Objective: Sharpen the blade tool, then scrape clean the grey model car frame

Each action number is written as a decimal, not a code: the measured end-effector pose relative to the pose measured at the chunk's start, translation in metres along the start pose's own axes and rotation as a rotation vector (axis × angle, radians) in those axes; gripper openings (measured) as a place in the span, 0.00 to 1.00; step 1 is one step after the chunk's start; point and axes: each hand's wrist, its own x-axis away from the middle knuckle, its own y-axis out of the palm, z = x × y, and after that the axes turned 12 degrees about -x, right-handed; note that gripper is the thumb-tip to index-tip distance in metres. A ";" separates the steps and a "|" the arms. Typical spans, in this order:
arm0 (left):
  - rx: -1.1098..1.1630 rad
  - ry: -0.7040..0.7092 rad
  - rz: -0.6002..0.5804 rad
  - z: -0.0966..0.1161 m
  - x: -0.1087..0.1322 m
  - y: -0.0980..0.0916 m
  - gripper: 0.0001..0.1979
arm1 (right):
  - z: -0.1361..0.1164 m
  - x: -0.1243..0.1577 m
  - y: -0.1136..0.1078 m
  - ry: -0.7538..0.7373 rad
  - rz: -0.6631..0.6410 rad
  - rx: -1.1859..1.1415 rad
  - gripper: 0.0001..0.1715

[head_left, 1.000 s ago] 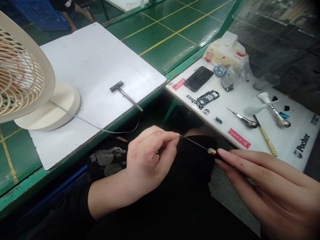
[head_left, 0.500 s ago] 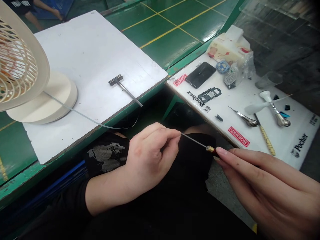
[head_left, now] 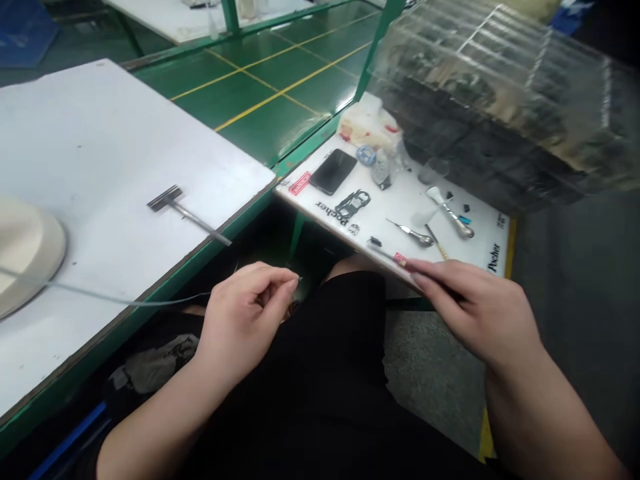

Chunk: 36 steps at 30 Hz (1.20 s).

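Observation:
My left hand (head_left: 247, 310) is held over my lap, thumb and forefinger pinched together. A tiny speck shows at the fingertips, too small to name. My right hand (head_left: 475, 303) grips a slim tool with a thin metal shaft (head_left: 385, 253), a brass-coloured collar and a dark red handle. Its shaft points left over the front edge of the small white worktop (head_left: 310, 207), apart from my left hand. Past the tool's tip lies a small dark part (head_left: 375, 241). A dark flat frame-like part (head_left: 353, 204) sits farther back.
A black phone (head_left: 333, 171), a metal pick (head_left: 410, 231), a silver-handled tool (head_left: 453, 215), a yellow striped handle (head_left: 440, 247) and a clear cup (head_left: 434, 171) are on the worktop. On the left table (head_left: 100, 133) are a T-shaped metal piece (head_left: 193, 220) and a fan base (head_left: 30, 250) with its cord.
The tool's shaft has left my left fingertips; my right hand has drawn it away to the right. My view has shifted right, so the fan head is out of sight.

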 end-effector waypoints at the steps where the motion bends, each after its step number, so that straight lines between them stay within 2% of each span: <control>1: 0.145 -0.122 -0.108 0.000 -0.005 0.004 0.11 | 0.018 0.004 0.002 0.090 0.049 0.072 0.18; 4: 0.532 -0.420 -0.344 0.007 -0.020 0.024 0.16 | 0.064 0.021 0.011 0.216 0.128 0.160 0.20; 7: 0.721 -0.531 -0.423 0.021 -0.033 0.052 0.17 | 0.079 0.035 0.024 0.264 0.205 0.171 0.19; 9: 0.761 -0.530 -0.463 0.030 -0.040 0.069 0.16 | 0.068 0.041 0.033 0.259 0.288 0.146 0.16; 11: 0.745 -0.488 -0.538 0.039 -0.046 0.084 0.15 | 0.044 0.041 0.039 0.203 0.331 0.061 0.15; 13: 0.742 -0.454 -0.684 0.045 -0.050 0.093 0.14 | 0.019 0.036 0.041 0.094 0.236 -0.135 0.16; 15: 0.796 -0.476 -0.843 0.049 -0.054 0.098 0.14 | 0.002 0.026 0.039 -0.028 0.086 -0.542 0.20; 18: 0.845 -0.570 -0.991 0.051 -0.062 0.100 0.15 | -0.002 0.014 0.033 -0.101 0.037 -0.920 0.28; 21: 0.780 -0.626 -1.043 0.049 -0.070 0.103 0.15 | 0.009 0.009 0.031 -0.104 0.048 -0.993 0.26; 25: 0.762 -0.570 -1.051 0.049 -0.079 0.107 0.14 | 0.022 0.003 0.035 -0.017 0.025 -1.118 0.16; 27: 0.755 -0.471 -1.070 0.050 -0.086 0.108 0.13 | 0.025 0.001 0.038 0.077 0.056 -1.200 0.07; 29: 0.668 -0.334 -1.047 0.050 -0.096 0.109 0.15 | 0.029 0.000 0.043 0.198 0.143 -1.255 0.04; 31: 0.435 -0.152 -0.867 0.046 -0.108 0.111 0.15 | 0.034 0.001 0.048 0.337 0.274 -1.257 0.03; 34: -0.062 0.149 -0.434 0.033 -0.124 0.121 0.07 | 0.042 0.002 0.055 0.520 0.430 -1.240 0.02; 35: -0.186 0.225 -0.359 0.028 -0.128 0.125 0.07 | 0.044 0.001 0.057 0.560 0.452 -1.245 0.01; 36: -0.282 0.281 -0.334 0.025 -0.131 0.130 0.11 | 0.045 -0.001 0.059 0.593 0.465 -1.257 0.01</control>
